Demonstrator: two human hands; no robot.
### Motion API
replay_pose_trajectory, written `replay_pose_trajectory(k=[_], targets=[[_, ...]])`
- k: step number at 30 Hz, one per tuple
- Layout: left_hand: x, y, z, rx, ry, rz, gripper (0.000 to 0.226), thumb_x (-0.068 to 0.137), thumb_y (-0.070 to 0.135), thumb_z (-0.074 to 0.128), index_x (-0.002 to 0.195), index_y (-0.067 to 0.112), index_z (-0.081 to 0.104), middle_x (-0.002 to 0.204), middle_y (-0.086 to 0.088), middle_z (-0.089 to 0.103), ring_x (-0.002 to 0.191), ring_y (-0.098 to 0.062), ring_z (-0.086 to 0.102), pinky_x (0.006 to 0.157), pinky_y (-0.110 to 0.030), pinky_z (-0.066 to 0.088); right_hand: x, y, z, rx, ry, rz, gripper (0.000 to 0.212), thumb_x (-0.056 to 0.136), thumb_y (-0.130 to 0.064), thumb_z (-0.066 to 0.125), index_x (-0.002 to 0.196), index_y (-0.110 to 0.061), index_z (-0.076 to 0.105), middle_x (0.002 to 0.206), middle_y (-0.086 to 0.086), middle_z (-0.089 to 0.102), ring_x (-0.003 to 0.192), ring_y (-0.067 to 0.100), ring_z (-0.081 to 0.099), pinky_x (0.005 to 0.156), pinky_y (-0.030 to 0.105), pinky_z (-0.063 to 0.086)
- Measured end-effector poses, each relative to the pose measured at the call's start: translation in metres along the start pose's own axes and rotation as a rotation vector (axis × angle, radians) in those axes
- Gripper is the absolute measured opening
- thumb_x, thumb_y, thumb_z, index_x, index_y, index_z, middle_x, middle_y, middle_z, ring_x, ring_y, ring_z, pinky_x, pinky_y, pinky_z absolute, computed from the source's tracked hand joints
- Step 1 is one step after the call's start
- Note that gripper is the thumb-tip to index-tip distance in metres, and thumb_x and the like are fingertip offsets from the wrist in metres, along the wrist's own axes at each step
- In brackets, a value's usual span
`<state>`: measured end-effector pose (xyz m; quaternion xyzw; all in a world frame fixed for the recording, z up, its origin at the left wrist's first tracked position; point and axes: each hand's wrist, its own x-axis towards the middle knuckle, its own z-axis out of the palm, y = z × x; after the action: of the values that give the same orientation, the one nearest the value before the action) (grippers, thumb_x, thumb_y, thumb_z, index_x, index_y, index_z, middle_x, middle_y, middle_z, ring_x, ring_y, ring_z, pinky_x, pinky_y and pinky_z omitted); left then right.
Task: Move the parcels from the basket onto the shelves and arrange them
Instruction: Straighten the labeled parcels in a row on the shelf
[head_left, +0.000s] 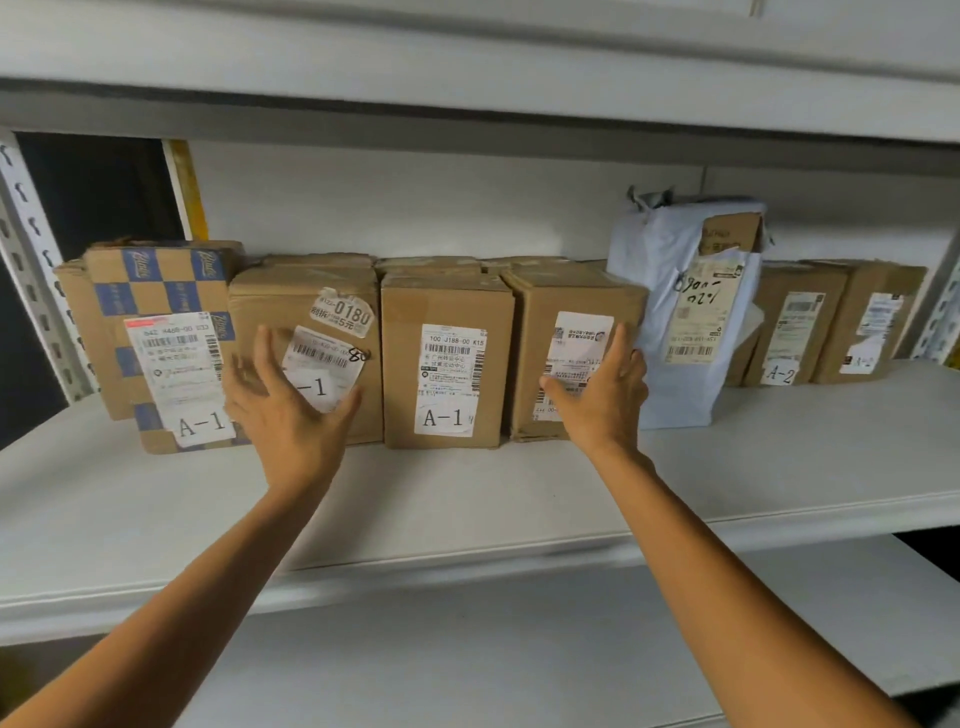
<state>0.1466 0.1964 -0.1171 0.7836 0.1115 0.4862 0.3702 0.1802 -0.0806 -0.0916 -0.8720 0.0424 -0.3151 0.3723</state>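
Brown labelled cardboard parcels (447, 364)

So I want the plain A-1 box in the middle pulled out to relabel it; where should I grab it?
Probably by its top front edge, coming from the front and above. The middle A-1 box stands upright with cartons close on both sides, so its side faces are shut in; only the front and top look free. Tip it forward, then take its sides. Both the left hand and right hand are open.

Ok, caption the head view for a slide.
Both open hands, left hand and right hand, reach toward labelled cardboard parcels on shelf.
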Motion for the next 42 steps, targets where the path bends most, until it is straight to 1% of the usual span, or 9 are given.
replay_pose_trajectory(k=[7, 16, 21, 24, 28, 31, 34, 39, 42], targets=[[0.007, -0.005, 0.01, 0.056, 0.008, -0.008, 0.115, 0.061, 0.047, 0.085, 0.149, 0.027, 0.014, 0.144, -0.021, 0.027, 0.13, -0.042, 0.027, 0.107, -0.054, 0.028, 0.0, 0.008, 0.017, 0.042, 0.06, -0.015, 0.119, 0.07, -0.046, 0.083, 0.155, -0.017, 0.005, 0.147, 0.019, 0.024, 0.128, 0.038, 0.032, 0.094, 0.047, 0.044], [0.008, -0.001, 0.013, 0.051, -0.023, -0.016, 0.123, 0.06, 0.048, 0.086, 0.151, 0.026, 0.006, 0.145, -0.024, 0.023, 0.134, -0.04, 0.023, 0.111, -0.049, 0.025, -0.003, 0.013, 0.017, 0.022, 0.078, -0.069, 0.12, 0.069, -0.049, 0.082, 0.155, -0.018, 0.005, 0.147, 0.017, 0.026, 0.127, 0.037, 0.033, 0.095, 0.048, 0.045], [0.002, -0.008, 0.007, 0.088, -0.098, 0.003, 0.119, 0.068, 0.042, 0.083, 0.152, 0.025, 0.0, 0.154, -0.026, 0.007, 0.142, -0.041, 0.008, 0.116, -0.051, 0.014, -0.006, 0.022, 0.008, 0.058, 0.018, -0.127, 0.109, 0.076, -0.034, 0.081, 0.156, -0.019, 0.007, 0.15, 0.017, 0.024, 0.131, 0.035, 0.032, 0.098, 0.048, 0.045], [-0.008, -0.002, 0.008, 0.183, -0.037, -0.017, 0.103, 0.072, 0.039, 0.08, 0.15, 0.02, 0.015, 0.154, -0.025, 0.01, 0.142, -0.04, 0.01, 0.114, -0.05, 0.011, -0.005, 0.032, -0.001, 0.077, 0.017, -0.149, 0.093, 0.082, -0.031, 0.077, 0.153, -0.018, 0.018, 0.15, 0.015, 0.028, 0.135, 0.033, 0.032, 0.101, 0.044, 0.042], [-0.026, 0.022, 0.016, 0.222, -0.053, 0.294, 0.068, 0.077, 0.027, 0.072, 0.136, 0.019, 0.039, 0.143, -0.018, 0.03, 0.127, -0.037, 0.03, 0.102, -0.048, 0.023, 0.002, 0.04, -0.011, 0.085, 0.079, -0.133, 0.072, 0.086, -0.03, 0.072, 0.145, -0.013, 0.035, 0.145, 0.013, 0.037, 0.132, 0.03, 0.038, 0.098, 0.037, 0.043], [-0.029, 0.043, 0.028, 0.226, -0.209, 0.687, 0.052, 0.077, 0.017, 0.071, 0.125, 0.015, 0.051, 0.128, -0.014, 0.044, 0.112, -0.032, 0.041, 0.089, -0.044, 0.033, 0.008, 0.045, -0.018, 0.076, 0.105, -0.183, 0.06, 0.09, -0.032, 0.068, 0.139, -0.009, 0.042, 0.141, 0.013, 0.043, 0.129, 0.03, 0.041, 0.099, 0.04, 0.043], [-0.038, 0.074, 0.05, 0.253, -0.399, 0.98, 0.042, 0.077, 0.015, 0.072, 0.117, 0.012, 0.059, 0.119, -0.013, 0.055, 0.11, -0.031, 0.044, 0.089, -0.046, 0.041, 0.018, 0.056, -0.028, 0.102, 0.222, -0.125, 0.056, 0.092, -0.032, 0.065, 0.137, -0.006, 0.044, 0.139, 0.018, 0.043, 0.127, 0.035, 0.042, 0.095, 0.041, 0.043], [-0.063, 0.128, 0.098, 0.44, -0.496, 1.126, 0.064, 0.074, 0.022, 0.072, 0.135, 0.018, 0.054, 0.149, -0.012, 0.041, 0.138, -0.036, 0.036, 0.116, -0.052, 0.021, 0.051, 0.095, -0.054, 0.194, 0.309, 0.077, 0.073, 0.087, -0.03, 0.071, 0.144, -0.004, 0.033, 0.143, 0.018, 0.037, 0.132, 0.034, 0.036, 0.099, 0.036, 0.039], [-0.075, 0.141, 0.12, 0.591, -0.475, 1.084, 0.067, 0.079, 0.031, 0.066, 0.142, 0.02, 0.045, 0.156, -0.01, 0.028, 0.144, -0.033, 0.023, 0.118, -0.046, 0.005, 0.072, 0.118, -0.057, 0.4, 0.152, 0.167, 0.072, 0.084, -0.027, 0.075, 0.141, -0.007, 0.036, 0.138, 0.012, 0.05, 0.126, 0.027, 0.049, 0.089, 0.021, 0.039]])
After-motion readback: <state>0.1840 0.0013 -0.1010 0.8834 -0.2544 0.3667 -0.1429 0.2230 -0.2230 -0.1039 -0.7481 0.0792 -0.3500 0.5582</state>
